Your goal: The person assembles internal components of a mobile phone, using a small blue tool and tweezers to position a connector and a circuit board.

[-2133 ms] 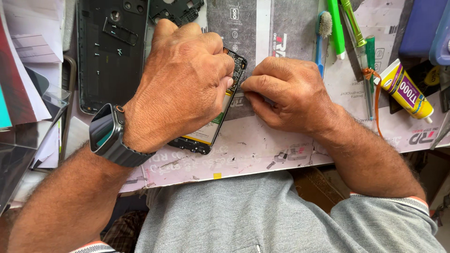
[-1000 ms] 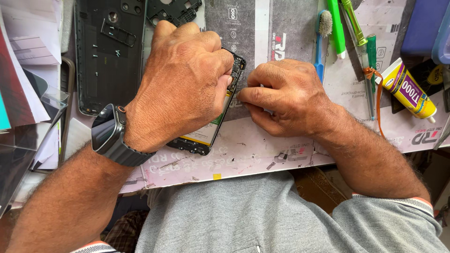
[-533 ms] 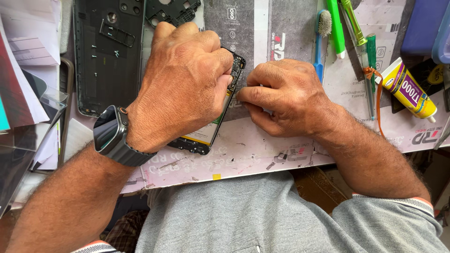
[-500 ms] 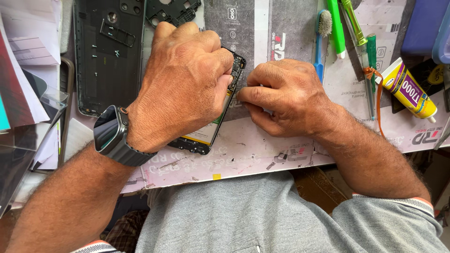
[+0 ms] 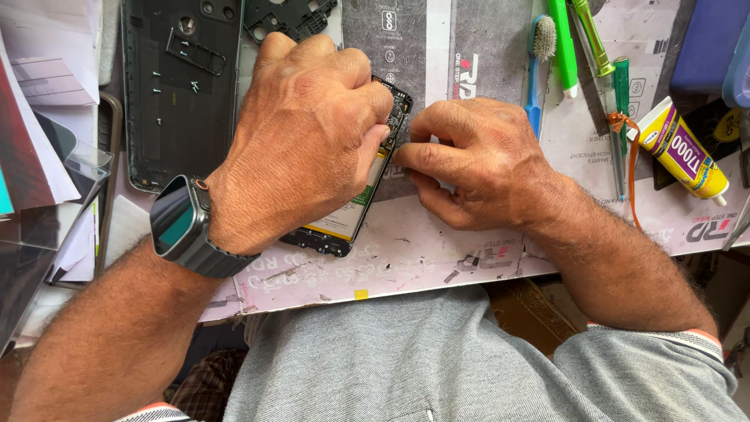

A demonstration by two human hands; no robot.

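An opened smartphone (image 5: 344,227) with its back removed lies on a grey work mat (image 5: 437,250), battery and circuit board showing. My left hand (image 5: 305,141), a dark smartwatch (image 5: 183,227) on its wrist, lies over the phone and grips it, hiding most of it. My right hand (image 5: 469,160) has its fingertips pinched against the phone's right edge near the top. Anything small held in those fingers is hidden.
A black phone back cover (image 5: 180,86) lies at the upper left, a black inner frame (image 5: 289,16) beside it. A blue toothbrush (image 5: 537,55), green tools (image 5: 578,39) and a yellow glue tube (image 5: 687,152) lie at the right. Papers and plastic sheets are stacked at the left.
Both hands stay on the phone. The left wrist has shifted slightly, and the right fingers have edged a little along the phone's edge.
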